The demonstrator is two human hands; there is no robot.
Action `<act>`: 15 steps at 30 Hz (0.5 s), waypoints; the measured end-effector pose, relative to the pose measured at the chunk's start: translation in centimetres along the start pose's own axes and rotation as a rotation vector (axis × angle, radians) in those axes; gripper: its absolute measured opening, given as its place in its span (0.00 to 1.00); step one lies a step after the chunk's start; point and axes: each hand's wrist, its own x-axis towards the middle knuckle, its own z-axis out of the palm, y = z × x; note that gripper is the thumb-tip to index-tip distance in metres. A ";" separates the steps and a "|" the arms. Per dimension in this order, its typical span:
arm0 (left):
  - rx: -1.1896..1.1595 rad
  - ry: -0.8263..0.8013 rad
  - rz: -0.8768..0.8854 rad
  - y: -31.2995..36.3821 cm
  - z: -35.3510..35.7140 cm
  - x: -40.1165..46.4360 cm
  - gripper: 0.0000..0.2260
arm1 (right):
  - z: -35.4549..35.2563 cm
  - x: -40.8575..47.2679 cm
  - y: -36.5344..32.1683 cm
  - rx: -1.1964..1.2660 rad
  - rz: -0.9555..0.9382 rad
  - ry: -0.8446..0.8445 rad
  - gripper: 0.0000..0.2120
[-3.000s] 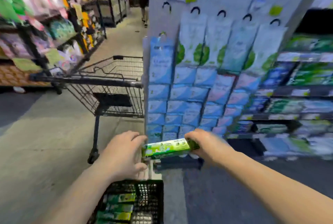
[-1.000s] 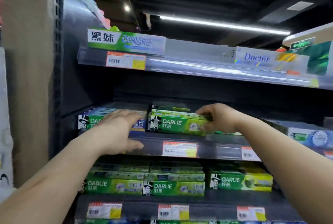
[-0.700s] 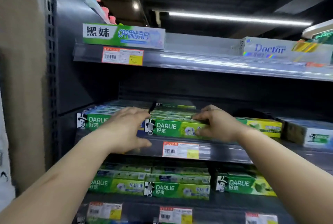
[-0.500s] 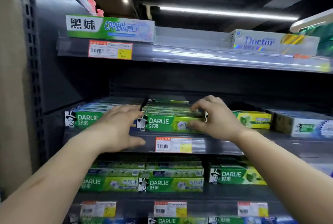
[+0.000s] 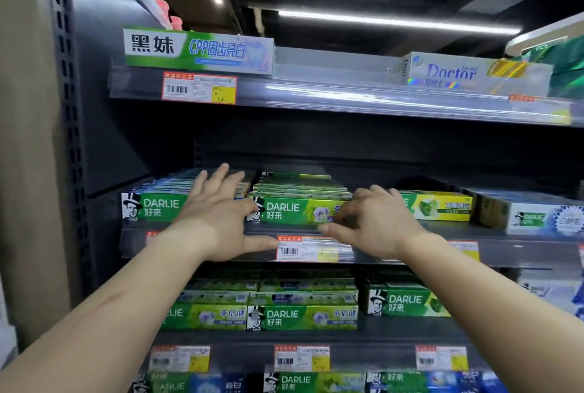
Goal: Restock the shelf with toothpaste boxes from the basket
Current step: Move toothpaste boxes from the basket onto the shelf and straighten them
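Facing toothpaste shelving, head view. Middle shelf: green DARLIE toothpaste box at front of centre row, lying flat, label outward, further boxes stacked behind. Left hand: fingers spread straight, flat over neighbouring left-row box, thumb extended toward price tag; holds nothing. Right hand: fingers loosely curled at right end of centre box; actual grip cannot be told. Yellow-green box just right. Upper shelf: green-white box, Doctor box. Basket out of view.

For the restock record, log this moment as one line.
stage: squaring box on middle shelf | left hand: flat on left Darlie stack | right hand: fingers curled at front Darlie box | basket: out of view
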 end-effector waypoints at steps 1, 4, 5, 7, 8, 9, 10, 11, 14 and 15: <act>0.010 -0.007 -0.004 0.2 0.0 0.2 0.41 | 0.0 0.1 0.0 0.008 0.015 -0.023 0.35; 0.039 -0.012 -0.017 0.5 0.0 0.9 0.42 | 0.2 0.3 0.1 0.042 0.037 -0.080 0.42; 0.042 -0.015 -0.021 0.6 0.0 1.1 0.42 | 0.2 0.4 0.1 0.044 0.037 -0.101 0.44; 0.044 -0.029 -0.030 0.8 -0.1 1.6 0.42 | 0.1 0.5 -0.1 0.033 0.035 -0.144 0.46; 0.047 -0.036 -0.035 0.8 -0.1 1.8 0.43 | 0.1 0.6 -0.3 0.027 0.036 -0.162 0.46; 0.052 -0.040 -0.039 0.9 -0.1 1.9 0.43 | 0.0 0.7 -0.4 0.024 0.039 -0.176 0.45; 0.058 -0.043 -0.041 0.9 0.0 2.1 0.43 | 0.0 0.7 -0.4 0.022 0.043 -0.188 0.45; 0.061 -0.044 -0.043 0.9 0.0 2.2 0.44 | 0.0 0.7 -0.4 0.021 0.047 -0.198 0.43; 0.062 -0.042 -0.046 1.0 0.3 2.4 0.44 | 0.1 0.9 -0.2 0.020 0.056 -0.236 0.43; 0.061 -0.043 -0.048 1.1 0.5 2.5 0.45 | 0.1 0.9 -0.1 0.017 0.057 -0.251 0.44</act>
